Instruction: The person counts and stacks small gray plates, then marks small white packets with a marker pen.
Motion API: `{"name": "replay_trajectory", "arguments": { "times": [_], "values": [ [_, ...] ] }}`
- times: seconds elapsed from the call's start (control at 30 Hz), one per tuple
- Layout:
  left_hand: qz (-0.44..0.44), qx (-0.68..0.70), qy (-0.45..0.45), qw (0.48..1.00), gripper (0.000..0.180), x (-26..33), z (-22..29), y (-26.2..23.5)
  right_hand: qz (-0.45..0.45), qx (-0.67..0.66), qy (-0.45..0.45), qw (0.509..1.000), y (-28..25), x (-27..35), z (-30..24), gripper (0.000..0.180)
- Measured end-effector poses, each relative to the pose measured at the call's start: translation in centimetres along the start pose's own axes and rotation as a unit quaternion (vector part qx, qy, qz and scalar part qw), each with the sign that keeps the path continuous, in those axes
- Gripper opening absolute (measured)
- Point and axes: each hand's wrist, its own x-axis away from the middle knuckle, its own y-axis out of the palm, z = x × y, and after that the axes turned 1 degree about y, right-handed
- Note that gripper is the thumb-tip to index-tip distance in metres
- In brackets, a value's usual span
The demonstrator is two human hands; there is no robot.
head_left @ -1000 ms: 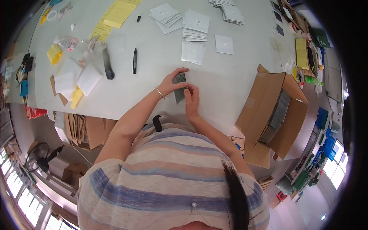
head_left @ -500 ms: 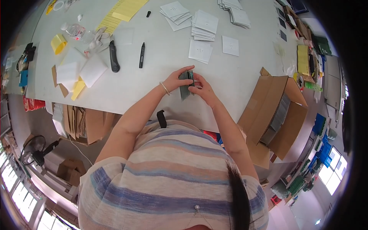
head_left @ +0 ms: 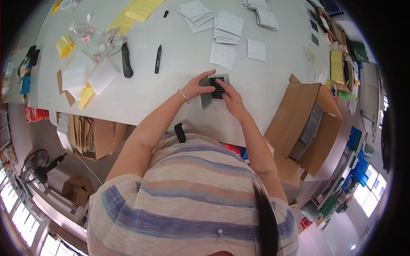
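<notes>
My left hand (head_left: 199, 88) grips a stack of thin, grey-edged square panels (head_left: 206, 100) on edge, thumb on the near side and fingers round the far side. Against the stack's right side, one panel (head_left: 219, 91) shows a black face with pale stripes, like a small solar panel. Over that face lies my right hand (head_left: 232, 100), index finger stretched out and touching it. The other right fingers are partly hidden, and I cannot tell whether they press on the panel's edge.
Beyond my hands lie piles of white square cards (head_left: 228, 26) and a single card (head_left: 256, 50). A black marker (head_left: 158, 59) and box cutter (head_left: 126, 59) lie left, near white foam sheets (head_left: 102, 77) and a plastic bottle (head_left: 84, 33). An open carton (head_left: 294, 111) stands right.
The striped face of one panel has come into view at the stack's right side. My right hand has shifted slightly right, its index finger now across that face. My left hand keeps its hold.
</notes>
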Motion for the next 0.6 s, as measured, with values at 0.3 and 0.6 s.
{"name": "replay_trajectory", "arguments": {
  "times": [0.3, 0.6],
  "values": [
    [-0.050, 0.059, -0.047, 0.996, 0.074, -0.2, 0.1, -0.4, 0.024, 0.094, 0.058, 0.994, 1.4, -0.3, -2.9, 0.058],
    [-0.049, 0.054, -0.015, 0.997, 0.075, -0.3, -0.7, -0.8, 0.032, 0.083, 0.041, 0.995, 1.5, -0.2, -2.5, 0.058]
  ]
}}
